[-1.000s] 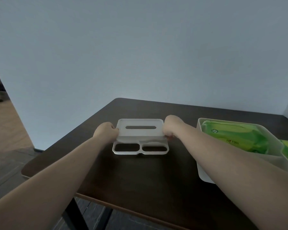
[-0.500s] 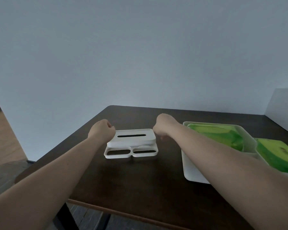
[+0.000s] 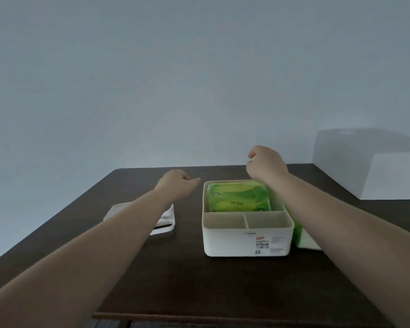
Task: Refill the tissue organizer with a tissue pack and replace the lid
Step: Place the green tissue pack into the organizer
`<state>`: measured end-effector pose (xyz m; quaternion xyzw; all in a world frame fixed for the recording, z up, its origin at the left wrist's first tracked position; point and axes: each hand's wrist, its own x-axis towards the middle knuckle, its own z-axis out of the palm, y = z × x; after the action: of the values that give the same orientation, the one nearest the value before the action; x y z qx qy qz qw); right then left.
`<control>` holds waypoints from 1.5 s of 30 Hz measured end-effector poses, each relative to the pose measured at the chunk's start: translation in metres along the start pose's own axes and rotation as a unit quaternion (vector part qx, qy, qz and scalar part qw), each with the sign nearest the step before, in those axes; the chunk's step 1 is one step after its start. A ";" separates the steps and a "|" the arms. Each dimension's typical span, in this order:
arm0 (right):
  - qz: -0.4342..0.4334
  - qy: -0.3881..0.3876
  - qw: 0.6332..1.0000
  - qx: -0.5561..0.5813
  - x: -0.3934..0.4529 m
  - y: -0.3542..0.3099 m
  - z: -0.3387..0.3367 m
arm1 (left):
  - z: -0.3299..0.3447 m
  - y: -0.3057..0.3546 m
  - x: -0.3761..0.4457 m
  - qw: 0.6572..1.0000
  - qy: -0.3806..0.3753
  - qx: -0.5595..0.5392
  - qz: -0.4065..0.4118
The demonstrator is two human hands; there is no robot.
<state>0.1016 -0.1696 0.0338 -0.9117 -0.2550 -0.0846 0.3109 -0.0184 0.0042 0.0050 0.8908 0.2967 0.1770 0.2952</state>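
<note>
The white tissue organizer stands uncovered in the middle of the dark table, with a green tissue pack lying in its rear compartment and two small front compartments bare. Its white lid lies flat on the table to the left, mostly hidden under my left forearm. My left hand hovers loosely curled between lid and organizer, holding nothing. My right hand is raised above the organizer's back right corner, fingers curled, with nothing in it.
A second green tissue pack lies on the table right of the organizer, partly behind my right forearm. A pale box stands at the table's back right corner. The wall lies just beyond the table.
Both hands have let go of the lid, which stays on the table at left. The hands have moved right and up toward the organizer, and the view has swung right.
</note>
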 end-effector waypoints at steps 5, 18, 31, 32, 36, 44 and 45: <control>0.100 -0.013 0.993 -0.057 -0.006 0.050 -0.017 | 0.017 0.024 0.002 0.993 -0.029 0.118 -0.012; 0.185 -0.230 0.935 -0.196 -0.017 0.111 -0.005 | 0.033 0.040 -0.002 0.980 -0.058 0.189 -0.031; 0.196 -0.127 0.972 -0.010 -0.009 0.113 -0.024 | 0.011 0.074 0.024 0.985 0.074 -0.157 -0.006; 0.186 -0.107 0.977 0.011 -0.006 0.109 -0.028 | 0.012 0.073 0.029 0.982 0.088 -0.169 -0.004; 0.115 -0.034 0.990 0.074 0.007 0.092 -0.041 | 0.019 0.068 0.053 0.970 0.135 -0.201 0.000; -0.088 -0.012 0.983 0.162 0.014 0.046 -0.051 | 0.046 0.034 0.097 0.991 0.046 -0.119 -0.031; -0.119 -0.035 0.979 0.159 0.013 0.042 -0.051 | 0.050 0.027 0.099 0.992 0.030 -0.117 -0.033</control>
<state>0.1346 -0.2231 0.0563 -0.8162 -0.3823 -0.0470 0.4308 0.0932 0.0286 -0.0019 0.8339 0.3119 0.2273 0.3944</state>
